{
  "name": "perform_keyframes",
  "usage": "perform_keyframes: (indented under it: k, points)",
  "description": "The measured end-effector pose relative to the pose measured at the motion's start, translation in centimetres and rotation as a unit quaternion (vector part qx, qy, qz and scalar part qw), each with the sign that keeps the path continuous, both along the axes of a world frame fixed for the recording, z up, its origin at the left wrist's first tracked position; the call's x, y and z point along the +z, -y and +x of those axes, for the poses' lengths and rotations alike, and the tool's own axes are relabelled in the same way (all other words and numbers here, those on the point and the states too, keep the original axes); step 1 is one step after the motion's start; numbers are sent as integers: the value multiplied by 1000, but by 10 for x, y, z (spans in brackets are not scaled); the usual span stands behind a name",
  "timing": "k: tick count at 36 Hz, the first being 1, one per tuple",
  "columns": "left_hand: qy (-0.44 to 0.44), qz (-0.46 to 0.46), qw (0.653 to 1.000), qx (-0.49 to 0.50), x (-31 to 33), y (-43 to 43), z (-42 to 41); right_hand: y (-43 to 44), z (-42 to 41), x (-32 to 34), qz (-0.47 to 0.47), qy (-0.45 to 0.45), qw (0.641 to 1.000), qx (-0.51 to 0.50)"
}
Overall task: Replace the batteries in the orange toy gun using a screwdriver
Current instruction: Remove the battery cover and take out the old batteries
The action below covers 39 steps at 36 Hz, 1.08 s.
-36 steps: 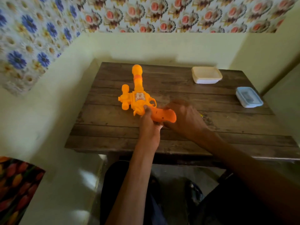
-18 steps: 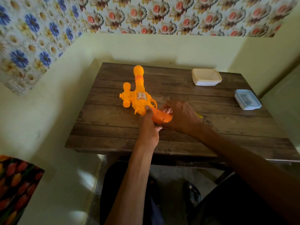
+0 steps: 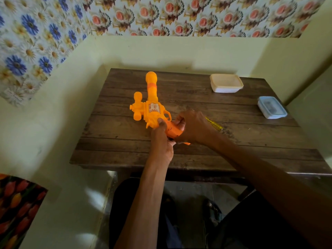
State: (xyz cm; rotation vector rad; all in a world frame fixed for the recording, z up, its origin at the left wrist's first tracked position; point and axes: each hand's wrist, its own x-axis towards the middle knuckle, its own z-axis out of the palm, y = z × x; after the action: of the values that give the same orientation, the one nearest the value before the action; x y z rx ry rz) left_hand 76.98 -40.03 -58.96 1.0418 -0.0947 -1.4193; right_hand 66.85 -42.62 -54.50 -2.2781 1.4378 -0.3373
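Both hands (image 3: 162, 141) (image 3: 193, 126) on gun (image 3: 152, 112), mid table (image 3: 206, 155).

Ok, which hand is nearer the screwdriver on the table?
Right. The right hand lies just left of the screwdriver; the left hand is farther left, holding the toy gun.

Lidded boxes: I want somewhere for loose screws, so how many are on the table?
2. A cream-lidded box sits near the far edge of the table; a blue-lidded box lies by its right edge. None seems hidden.
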Motion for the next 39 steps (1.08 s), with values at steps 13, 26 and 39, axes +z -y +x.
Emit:
perform_keyframes:
  k: [13, 26, 39]
  points:
    - [-20, -56, 998, -28, 5, -6, -2, 2, 1, 6, -56, -67, 996, 3]
    - [6, -81, 993, -82, 15, -13, 4, 6, 0, 21, 54, -81, 995, 30]
    - [-5, 14, 1000, -2, 2, -5, -9, 10, -131, 9, 59, 140, 934, -322]
